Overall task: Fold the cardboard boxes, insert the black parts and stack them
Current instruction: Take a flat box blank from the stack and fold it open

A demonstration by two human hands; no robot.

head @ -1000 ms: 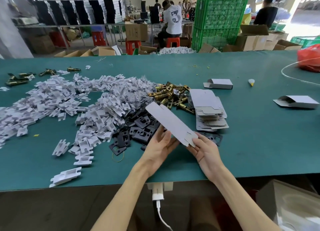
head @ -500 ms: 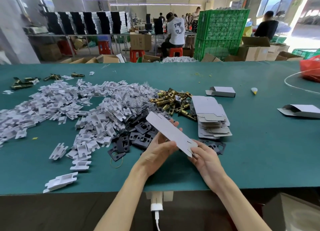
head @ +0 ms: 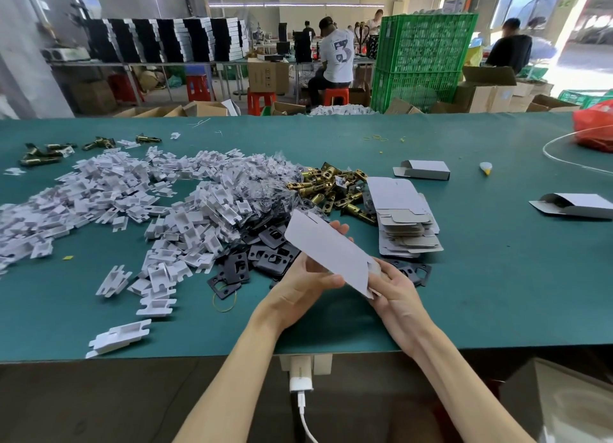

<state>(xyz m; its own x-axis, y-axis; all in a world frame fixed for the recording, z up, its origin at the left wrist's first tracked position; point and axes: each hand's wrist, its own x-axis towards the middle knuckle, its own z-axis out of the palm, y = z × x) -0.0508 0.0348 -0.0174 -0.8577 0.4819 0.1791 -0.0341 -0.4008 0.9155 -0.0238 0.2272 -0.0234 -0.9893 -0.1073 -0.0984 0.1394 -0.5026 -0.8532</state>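
Observation:
I hold a flat white cardboard box blank (head: 326, 250) tilted above the green table (head: 497, 276). My left hand (head: 305, 283) grips its long edge, fingers behind and thumb in front. My right hand (head: 393, 288) pinches the near end by the flap. Black metal plates (head: 265, 260) lie in a heap just behind my hands. A stack of flat box blanks (head: 403, 223) sits to the right of them. Two folded boxes (head: 424, 170) (head: 577, 205) lie farther right.
A large spread of white plastic inserts (head: 132, 204) covers the left half of the table. Brass latch parts (head: 331, 187) are piled behind the black plates. A red bag (head: 595, 131) sits at the far right. People work at benches beyond the table.
My left hand has slid further up along the blank, and the blank sits slightly flatter between both hands. The camera has tipped up a little.

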